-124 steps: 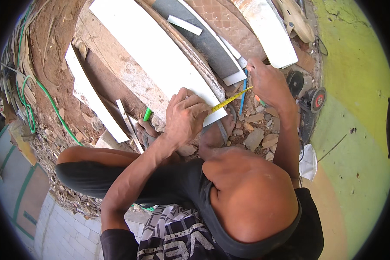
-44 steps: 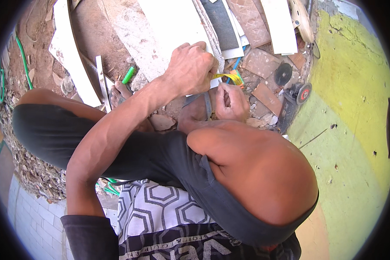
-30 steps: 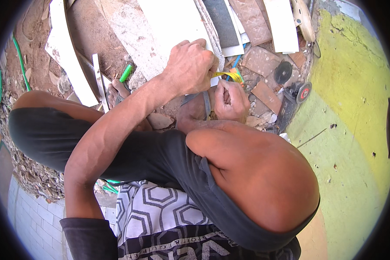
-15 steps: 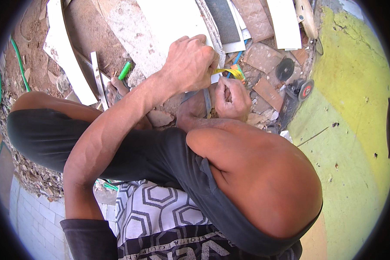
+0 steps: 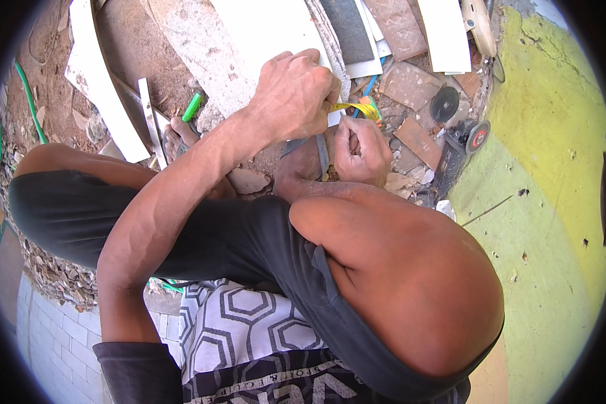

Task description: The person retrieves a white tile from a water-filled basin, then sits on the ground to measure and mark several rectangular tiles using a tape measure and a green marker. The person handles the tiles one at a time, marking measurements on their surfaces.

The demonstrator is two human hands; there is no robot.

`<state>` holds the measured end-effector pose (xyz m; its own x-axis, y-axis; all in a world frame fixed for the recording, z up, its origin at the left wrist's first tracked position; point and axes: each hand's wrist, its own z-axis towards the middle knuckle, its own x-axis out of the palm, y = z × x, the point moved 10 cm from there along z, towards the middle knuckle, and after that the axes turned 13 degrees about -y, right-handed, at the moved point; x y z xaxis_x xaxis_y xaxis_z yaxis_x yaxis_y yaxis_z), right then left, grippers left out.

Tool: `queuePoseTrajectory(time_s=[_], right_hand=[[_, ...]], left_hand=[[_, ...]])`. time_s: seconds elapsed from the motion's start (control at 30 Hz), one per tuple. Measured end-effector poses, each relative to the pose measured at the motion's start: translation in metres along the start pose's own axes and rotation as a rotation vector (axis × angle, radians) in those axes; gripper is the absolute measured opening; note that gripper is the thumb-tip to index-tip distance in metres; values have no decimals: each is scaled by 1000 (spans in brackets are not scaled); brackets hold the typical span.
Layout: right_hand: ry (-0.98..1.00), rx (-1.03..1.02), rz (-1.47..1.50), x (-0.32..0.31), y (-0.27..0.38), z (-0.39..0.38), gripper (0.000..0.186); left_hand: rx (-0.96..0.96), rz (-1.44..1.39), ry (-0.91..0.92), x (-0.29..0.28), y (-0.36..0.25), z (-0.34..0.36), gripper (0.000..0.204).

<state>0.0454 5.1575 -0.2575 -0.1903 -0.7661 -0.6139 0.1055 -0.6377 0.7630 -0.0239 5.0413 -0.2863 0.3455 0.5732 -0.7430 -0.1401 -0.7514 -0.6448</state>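
Observation:
My left hand [image 5: 295, 94] is closed over the near edge of a white tile [image 5: 269, 27], gripping the yellow blade of a tape measure [image 5: 362, 108]. The blade bows out from under its fingers toward the right; its fingertips are hidden. Just below the blade, my right hand [image 5: 363, 153] is curled in a pinch, thumb and forefinger together near the tile's corner. Whatever it pinches is too small or too covered to name. Both hands are close together above my sandalled foot.
An angle grinder [image 5: 459, 145] with a red-centred disc lies on the right beside the yellow-green wall [image 5: 545, 135]. Near it are a dark round disc [image 5: 444, 105] and broken brown tiles [image 5: 417, 143]. A green marker-like object [image 5: 192, 106] and white strips [image 5: 104, 87] lie left.
Both hands keep almost the same place and grip. Only a slight shift of the whole view shows.

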Motion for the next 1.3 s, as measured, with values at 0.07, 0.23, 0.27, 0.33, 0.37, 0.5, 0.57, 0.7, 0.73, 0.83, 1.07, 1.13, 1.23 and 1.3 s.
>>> queuePoseTrajectory(time_s=[0.07, 0.23, 0.27, 0.33, 0.37, 0.5, 0.57, 0.7, 0.73, 0.83, 1.07, 1.13, 1.23, 1.3], right_hand=[[0, -1, 8, 0, 0, 0, 18], [-4, 22, 35, 1, -3, -1, 18], [-2, 24, 30, 1, -4, -1, 18], [1, 30, 22, 2, -4, 0, 17], [1, 32, 21, 2, -5, 0, 17], [-6, 41, 19, 1, -4, 1, 17], [-6, 55, 18, 0, -5, 0, 17], [-1, 60, 26, 0, -5, 0, 17], [0, 52, 31, 0, -5, 0, 17], [9, 39, 19, 1, -6, -1, 17], [-20, 40, 28, 0, -5, -1, 17], [-26, 68, 28, 0, -6, -2, 17], [-27, 58, 16, 0, -2, 2, 17], [-14, 63, 14, 0, -1, 3, 17]], left_hand=[[-4, -1, 8, -1, -1, 0, 12], [-4, 9, 9, -2, -2, 0, 13], [-1, 7, 3, -1, -1, 0, 13], [4, 5, 6, 0, -1, 0, 14], [7, 3, 14, 0, -2, 0, 14], [9, -5, 13, 0, -2, 1, 14], [9, -6, -15, -3, -2, 0, 14], [17, 3, -1, -1, -1, 1, 12], [11, 1, -3, -1, 0, 1, 12], [-4, -7, -5, -1, 0, 0, 12], [5, -10, -15, 0, 0, 0, 12], [4, -9, -20, -1, -1, 0, 12], [7, -1, -21, -2, -2, 0, 11], [6, -1, -28, -3, -2, 0, 11]])
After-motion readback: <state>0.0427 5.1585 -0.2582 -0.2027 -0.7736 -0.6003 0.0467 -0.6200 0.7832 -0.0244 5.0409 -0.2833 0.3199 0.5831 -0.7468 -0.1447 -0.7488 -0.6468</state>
